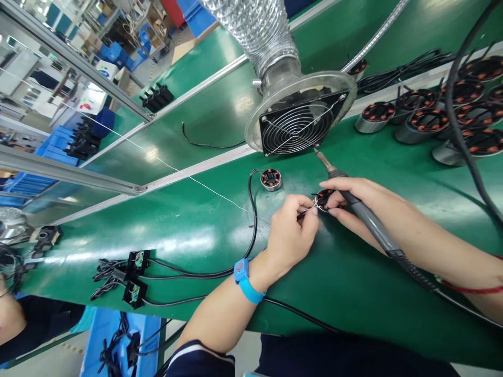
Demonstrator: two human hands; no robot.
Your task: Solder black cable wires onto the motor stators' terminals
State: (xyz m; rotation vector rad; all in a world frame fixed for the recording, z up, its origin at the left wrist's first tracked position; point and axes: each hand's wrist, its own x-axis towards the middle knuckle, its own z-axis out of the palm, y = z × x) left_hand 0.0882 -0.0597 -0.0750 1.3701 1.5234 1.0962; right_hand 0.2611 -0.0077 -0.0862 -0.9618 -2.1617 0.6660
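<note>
My left hand (pixel 291 226), with a blue wrist strap (pixel 248 280) on its wrist, pinches the thin wire ends of a black cable beside a small motor stator (pixel 324 200). The fingers of my right hand (pixel 353 201) are closed on that stator's right side. A grey soldering iron (pixel 369 220) also rests in my right hand, its tip pointing up and left, away from the wires. My fingers partly cover the stator and wire ends. Left of it, a second stator (pixel 271 179) with copper-coloured windings lies on the green bench (pixel 188 225), wired to a black cable (pixel 251 222).
A fume extractor fan (pixel 297 128) with a foil duct (pixel 255 26) stands behind my hands. Several larger stators (pixel 422 123) sit at the right. A hanging cable (pixel 458 115) crosses there. Two black boxes with circuit boards (pixel 135 293) lie left; a co-worker's arm (pixel 11 314) is beyond.
</note>
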